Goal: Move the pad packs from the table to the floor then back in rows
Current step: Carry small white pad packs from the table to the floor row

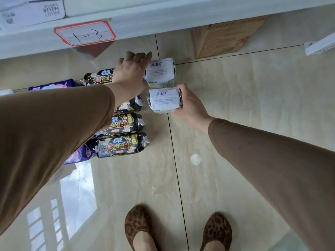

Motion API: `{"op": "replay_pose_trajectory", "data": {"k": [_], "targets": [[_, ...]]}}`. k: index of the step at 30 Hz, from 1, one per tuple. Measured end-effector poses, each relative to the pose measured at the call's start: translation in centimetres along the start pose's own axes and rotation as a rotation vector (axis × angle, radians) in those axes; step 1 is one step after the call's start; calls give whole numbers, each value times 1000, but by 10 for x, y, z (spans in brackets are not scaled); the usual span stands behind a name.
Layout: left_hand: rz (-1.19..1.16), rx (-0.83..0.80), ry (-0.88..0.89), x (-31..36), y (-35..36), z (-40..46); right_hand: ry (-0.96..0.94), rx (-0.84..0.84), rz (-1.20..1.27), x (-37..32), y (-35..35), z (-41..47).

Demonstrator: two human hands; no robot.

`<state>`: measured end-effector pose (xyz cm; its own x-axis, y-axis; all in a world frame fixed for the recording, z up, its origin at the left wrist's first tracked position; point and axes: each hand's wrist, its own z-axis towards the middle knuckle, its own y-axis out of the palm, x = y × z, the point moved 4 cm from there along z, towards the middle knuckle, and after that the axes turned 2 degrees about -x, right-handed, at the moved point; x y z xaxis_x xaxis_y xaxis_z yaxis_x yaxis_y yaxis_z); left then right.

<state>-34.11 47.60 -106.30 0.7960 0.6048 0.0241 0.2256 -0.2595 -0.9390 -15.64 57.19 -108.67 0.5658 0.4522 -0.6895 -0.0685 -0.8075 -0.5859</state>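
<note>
Midway through the floor stage, by the look of it: laying white ABC packs beside a column of black packs on the tiled floor. Right hand grasping the nearer ABC pack by its right side, at or just above the tiles. Left hand released, fingers straight, touching the left side of the farther ABC pack. Next move probably calls for seating the nearer pack square behind the farther one, edges aligned. Glossy beige tiles with dark grout lines. White table edge along the top, bearing a label marked 1-3; cardboard box beneath.
</note>
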Motion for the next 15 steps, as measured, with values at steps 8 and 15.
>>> {"op": "replay_pose_trajectory", "data": {"k": [8,15], "targets": [[-25,105,-13,-13,-10,-37,6,80,-47,-4,7,14],[-65,43,-72,5,-20,-93,117,56,-90,-11,-5,-21]]}}
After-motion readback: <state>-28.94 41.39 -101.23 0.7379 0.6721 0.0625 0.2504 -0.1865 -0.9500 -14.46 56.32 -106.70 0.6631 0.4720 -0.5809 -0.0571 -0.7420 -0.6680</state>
